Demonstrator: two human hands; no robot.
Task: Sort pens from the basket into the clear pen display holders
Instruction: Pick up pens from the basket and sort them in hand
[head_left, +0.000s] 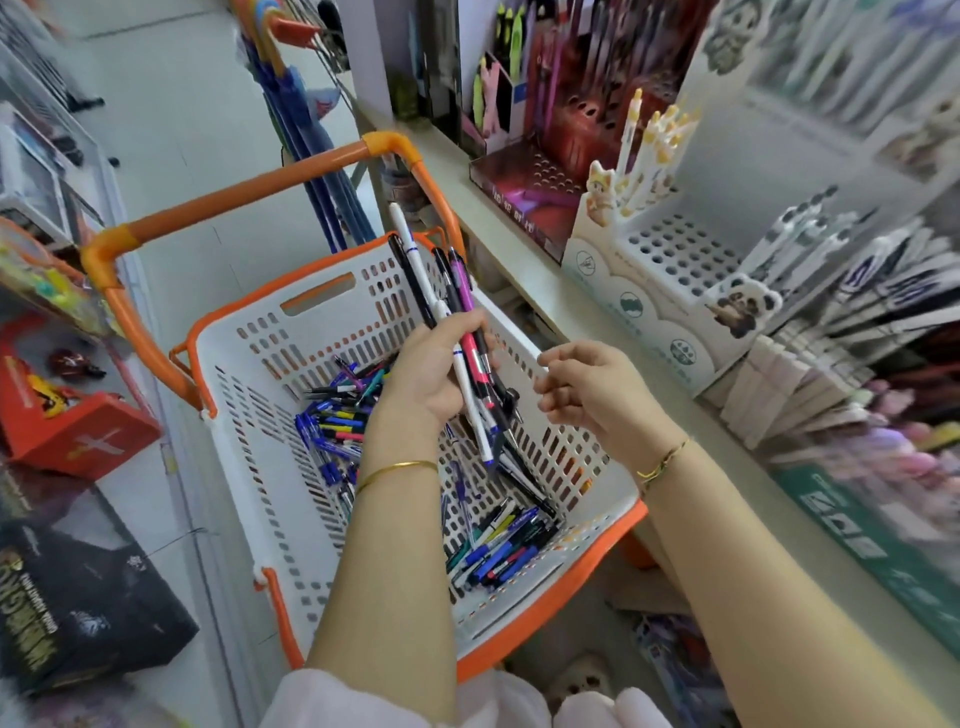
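**Pens** (457, 322): a bundle of several, black, white, purple and pink among them. Held slanted above the basket, upper ends reaching past its far rim, lower tips pointing down into it.

**Left grip** (428, 374): fingers curled round the middle of the bundle, clasping it. Gold bangle (397, 467) on the wrist.

**Right grip** (587, 389): just right of the bundle and apart from it. Fingers loosely bent, holding nothing. Thin bracelet (665, 457) on the wrist.

**Basket** (291, 467): white slotted walls, orange rim. Orange handle (234, 200) raised at the far side. Stands beside the counter.

**Loose pens** (332, 421): mostly blue, heaped on the basket bottom at left. A second heap (498, 545) lies in the near right corner.

**Counter** (519, 275): pale, runs along the right of the basket.

**Holder** (670, 254): white, top full of round holes, on the counter. Cat-topped pens (649, 135) stand at its back, and a panda card (743, 306) sits at its right front.

**Red display** (530, 192): on the counter, beyond the holder.

**Red box** (78, 431), **black box** (78, 597): left of the basket, well apart from it.
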